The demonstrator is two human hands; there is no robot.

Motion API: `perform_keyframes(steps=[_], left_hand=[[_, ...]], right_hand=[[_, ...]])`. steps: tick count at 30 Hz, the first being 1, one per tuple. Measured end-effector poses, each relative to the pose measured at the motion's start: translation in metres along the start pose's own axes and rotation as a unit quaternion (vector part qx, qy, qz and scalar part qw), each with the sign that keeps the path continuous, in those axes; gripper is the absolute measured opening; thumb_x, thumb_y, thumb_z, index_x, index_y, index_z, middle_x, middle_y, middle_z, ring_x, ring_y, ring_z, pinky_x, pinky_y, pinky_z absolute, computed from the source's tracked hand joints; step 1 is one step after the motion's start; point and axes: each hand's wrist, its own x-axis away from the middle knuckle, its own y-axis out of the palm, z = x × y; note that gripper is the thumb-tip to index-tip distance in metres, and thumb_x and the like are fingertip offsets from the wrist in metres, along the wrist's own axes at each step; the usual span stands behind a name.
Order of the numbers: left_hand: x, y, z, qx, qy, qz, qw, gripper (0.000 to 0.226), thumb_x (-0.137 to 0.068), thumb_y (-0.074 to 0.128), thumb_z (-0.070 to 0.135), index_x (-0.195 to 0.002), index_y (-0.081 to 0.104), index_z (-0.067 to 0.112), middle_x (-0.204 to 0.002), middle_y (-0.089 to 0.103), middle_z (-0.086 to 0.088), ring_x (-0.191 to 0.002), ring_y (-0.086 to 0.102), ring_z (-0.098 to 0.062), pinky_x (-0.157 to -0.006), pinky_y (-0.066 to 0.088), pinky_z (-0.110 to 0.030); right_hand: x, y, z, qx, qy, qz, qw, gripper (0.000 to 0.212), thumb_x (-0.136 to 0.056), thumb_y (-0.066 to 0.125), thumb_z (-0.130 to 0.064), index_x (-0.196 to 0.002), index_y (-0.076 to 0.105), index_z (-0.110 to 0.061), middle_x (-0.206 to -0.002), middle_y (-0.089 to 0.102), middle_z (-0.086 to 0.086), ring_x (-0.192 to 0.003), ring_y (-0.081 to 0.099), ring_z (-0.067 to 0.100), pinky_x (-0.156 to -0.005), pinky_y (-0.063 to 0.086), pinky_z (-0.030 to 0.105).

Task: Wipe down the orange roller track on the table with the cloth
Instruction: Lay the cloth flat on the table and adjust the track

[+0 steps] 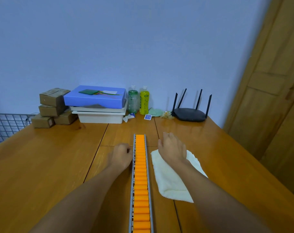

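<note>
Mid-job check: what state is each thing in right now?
roller track: lying flat, rollers bare
cloth: lying flat right of track, not held
left hand: fist against track's left rail
right hand: open, over cloth's far end
green bottle: upright, capped
yellow bottle: upright, capped
blue box: closed

Left hand (122, 155) curled into a fist; right hand (172, 148) relaxed, palm down.

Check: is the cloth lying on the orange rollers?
No, the cloth lies flat on the table to the right of the roller track, not on it.
</note>
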Motion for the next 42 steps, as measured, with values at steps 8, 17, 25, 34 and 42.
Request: perform_keyframes(steps=[8,17,25,34,42], left_hand=[[-0.056,0.012,0.025,-0.099,0.096,-0.008,0.99,0.037,-0.104,0.051,0.028,-0.133,0.066,0.011,-0.133,0.063,-0.005,-0.125,0.052,-0.021,-0.096,0.046,-0.034],[-0.081,0.043,0.048,-0.153,0.066,-0.099,0.981,0.053,-0.11,0.028,0.039,-0.153,0.045,0.014,-0.166,0.033,-0.007,-0.154,0.028,-0.025,-0.123,0.025,-0.04],[-0.082,0.058,0.035,-0.153,0.067,-0.111,0.98,0.059,-0.111,0.02,0.043,-0.158,0.039,0.013,-0.165,0.035,-0.008,-0.155,0.026,-0.024,-0.128,0.016,-0.039],[-0.076,0.061,0.03,-0.138,0.069,-0.117,0.981,0.063,-0.11,0.017,0.047,-0.157,0.039,0.012,-0.166,0.032,-0.01,-0.157,0.022,-0.022,-0.129,0.015,-0.041],[-0.05,0.054,0.031,-0.149,0.075,-0.103,0.981,0.058,-0.111,0.018,0.041,-0.154,0.046,0.012,-0.165,0.036,-0.008,-0.156,0.025,-0.021,-0.127,0.015,-0.039]], right_hand=[[-0.018,0.011,-0.002,-0.008,-0.016,0.0,1.0,0.024,-0.102,0.04,-0.028,-0.092,0.059,-0.016,-0.094,0.061,0.001,-0.069,0.051,0.019,-0.055,0.035,0.029],[-0.017,0.023,0.029,-0.017,0.002,-0.045,0.999,0.025,-0.101,0.043,-0.032,-0.088,0.06,-0.018,-0.08,0.062,0.001,-0.065,0.054,0.02,-0.056,0.04,0.03],[-0.018,0.022,0.033,-0.029,-0.006,-0.032,0.999,0.028,-0.102,0.043,-0.034,-0.096,0.066,-0.019,-0.083,0.066,0.0,-0.066,0.055,0.019,-0.057,0.042,0.029],[-0.007,0.024,0.034,-0.041,0.004,-0.024,0.999,0.03,-0.099,0.043,-0.038,-0.091,0.066,-0.021,-0.077,0.065,-0.001,-0.067,0.061,0.02,-0.062,0.054,0.033],[0.009,0.011,0.031,-0.03,0.0,-0.028,0.999,0.031,-0.102,0.043,-0.038,-0.091,0.066,-0.02,-0.072,0.061,-0.003,-0.058,0.052,0.014,-0.049,0.034,0.026]])
